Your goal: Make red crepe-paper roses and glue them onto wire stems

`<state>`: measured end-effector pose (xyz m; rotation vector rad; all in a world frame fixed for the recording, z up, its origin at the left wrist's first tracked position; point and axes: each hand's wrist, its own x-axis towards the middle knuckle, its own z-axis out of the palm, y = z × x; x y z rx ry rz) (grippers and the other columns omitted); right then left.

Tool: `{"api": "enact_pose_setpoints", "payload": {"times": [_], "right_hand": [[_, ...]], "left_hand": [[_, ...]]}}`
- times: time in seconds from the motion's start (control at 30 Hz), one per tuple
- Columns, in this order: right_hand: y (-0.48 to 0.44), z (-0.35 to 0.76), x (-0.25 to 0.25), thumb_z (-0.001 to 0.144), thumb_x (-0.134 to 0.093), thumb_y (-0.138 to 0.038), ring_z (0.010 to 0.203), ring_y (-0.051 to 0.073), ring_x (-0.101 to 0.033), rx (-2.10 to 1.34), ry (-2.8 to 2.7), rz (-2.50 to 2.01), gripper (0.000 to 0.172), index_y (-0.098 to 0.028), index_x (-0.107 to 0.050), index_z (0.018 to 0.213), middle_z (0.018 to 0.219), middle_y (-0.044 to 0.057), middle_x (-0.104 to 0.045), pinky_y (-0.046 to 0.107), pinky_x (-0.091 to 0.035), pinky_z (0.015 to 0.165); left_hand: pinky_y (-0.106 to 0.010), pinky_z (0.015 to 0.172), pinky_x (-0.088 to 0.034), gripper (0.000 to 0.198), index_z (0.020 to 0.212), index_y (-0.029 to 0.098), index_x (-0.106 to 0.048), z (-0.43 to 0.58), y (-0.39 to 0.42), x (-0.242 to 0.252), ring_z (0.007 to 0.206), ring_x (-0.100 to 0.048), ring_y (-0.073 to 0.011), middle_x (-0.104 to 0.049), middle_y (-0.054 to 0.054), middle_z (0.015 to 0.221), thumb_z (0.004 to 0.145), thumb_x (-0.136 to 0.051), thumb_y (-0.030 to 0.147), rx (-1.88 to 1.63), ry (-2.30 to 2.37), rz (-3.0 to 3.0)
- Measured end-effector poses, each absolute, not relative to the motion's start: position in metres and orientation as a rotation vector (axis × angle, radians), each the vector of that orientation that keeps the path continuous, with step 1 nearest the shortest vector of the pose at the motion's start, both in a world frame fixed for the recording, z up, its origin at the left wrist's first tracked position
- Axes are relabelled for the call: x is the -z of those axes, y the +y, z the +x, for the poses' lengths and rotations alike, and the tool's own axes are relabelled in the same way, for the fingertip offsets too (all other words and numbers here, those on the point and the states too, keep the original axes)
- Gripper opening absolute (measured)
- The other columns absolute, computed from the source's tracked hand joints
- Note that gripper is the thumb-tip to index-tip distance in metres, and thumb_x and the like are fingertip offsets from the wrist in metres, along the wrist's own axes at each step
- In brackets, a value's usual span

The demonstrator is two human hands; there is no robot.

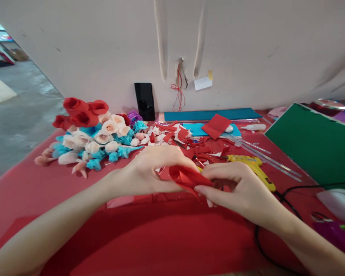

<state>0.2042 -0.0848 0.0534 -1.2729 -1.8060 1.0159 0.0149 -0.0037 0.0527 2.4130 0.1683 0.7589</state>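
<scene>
A red paper flower [184,176], rolled into a cupped shape, is held between both hands above the red table. My left hand [158,168] curls around its open end from the left. On the right, my right hand [232,184] pinches its narrower end between thumb and fingers; part of that end is hidden by the fingers. Just beyond the hands lie red and white paper scraps [172,134]. A yellow glue gun [250,163] rests on the table behind my right hand.
Finished paper flowers [100,138] in red, cream and blue are heaped at the left. A black phone [145,101] leans on the wall. Clear glue sticks [270,157], a square of red paper [217,126] and a green board [319,149] lie right; a black cable [257,237] loops nearby.
</scene>
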Motion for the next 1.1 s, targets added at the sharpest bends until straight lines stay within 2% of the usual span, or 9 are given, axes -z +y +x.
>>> {"api": "enact_pose_setpoints", "payload": {"times": [0.1,0.23,0.4,0.57,0.77,0.93,1.1], "right_hand": [[-0.0856,0.2047,-0.0524,0.076,-0.060,-0.019,0.044,0.006,-0.046,-0.928,-1.862,-1.269,0.021,-0.016,-0.057,0.055,0.048,-0.003,-0.053,0.017,-0.034,0.040],[-0.0850,0.2050,-0.0517,0.069,-0.059,-0.009,0.048,0.006,-0.051,-0.889,-1.843,-1.264,0.011,-0.017,-0.064,0.066,0.056,-0.004,-0.058,0.015,-0.038,0.043],[-0.0844,0.2046,-0.0518,0.064,-0.055,-0.003,0.052,0.007,-0.053,-0.848,-1.845,-1.261,0.020,-0.018,-0.067,0.070,0.061,-0.004,-0.062,0.015,-0.041,0.046],[-0.0845,0.2029,-0.0529,0.065,-0.056,-0.004,0.049,0.006,-0.052,-0.832,-1.848,-1.259,0.017,-0.018,-0.064,0.066,0.058,-0.005,-0.060,0.014,-0.040,0.045],[-0.0837,0.2025,-0.0512,0.067,-0.057,-0.006,0.051,0.006,-0.054,-0.852,-1.834,-1.264,0.014,-0.018,-0.064,0.066,0.060,-0.004,-0.061,0.014,-0.042,0.046],[-0.0849,0.2042,-0.0529,0.070,-0.061,-0.011,0.051,0.006,-0.054,-0.838,-1.853,-1.256,0.009,-0.018,-0.064,0.067,0.061,-0.004,-0.061,0.013,-0.042,0.046],[-0.0859,0.2071,-0.0567,0.077,-0.057,-0.022,0.048,0.008,-0.056,-1.127,-1.768,-1.261,0.011,-0.019,-0.062,0.068,0.057,-0.003,-0.060,0.015,-0.045,0.044]], "left_hand": [[-0.028,0.079,-0.047,0.031,0.105,0.024,-0.053,0.0146,-0.0051,-0.0532,0.085,-0.061,-0.0153,-0.066,-0.004,0.095,0.077,-0.063,0.017,-0.796,0.186,2.473],[-0.028,0.076,-0.047,0.027,0.101,0.022,-0.052,0.0164,-0.0053,-0.0522,0.082,-0.061,-0.0150,-0.067,-0.004,0.091,0.077,-0.061,0.012,-0.848,0.064,2.548],[-0.028,0.068,-0.046,0.017,0.092,0.020,-0.054,0.0180,-0.0051,-0.0541,0.074,-0.060,-0.0155,-0.069,-0.005,0.086,0.078,-0.058,0.011,-0.865,-0.021,2.739],[-0.029,0.073,-0.046,0.007,0.083,0.020,-0.054,0.0170,-0.0073,-0.0576,0.074,-0.060,-0.0157,-0.070,-0.005,0.085,0.080,-0.056,0.014,-0.858,0.026,2.827],[-0.029,0.068,-0.045,0.013,0.089,0.022,-0.057,0.0153,-0.0047,-0.0539,0.071,-0.061,-0.0163,-0.070,-0.005,0.084,0.079,-0.057,0.014,-0.910,-0.013,2.853],[-0.029,0.069,-0.046,0.011,0.085,0.021,-0.061,0.0132,-0.0029,-0.0548,0.072,-0.061,-0.0166,-0.070,-0.006,0.084,0.078,-0.058,0.012,-0.901,-0.020,2.869],[-0.029,0.071,-0.047,0.014,0.084,0.021,-0.062,0.0105,-0.0029,-0.0593,0.075,-0.061,-0.0163,-0.069,-0.006,0.087,0.079,-0.055,0.010,-0.899,-0.085,2.862]]}}
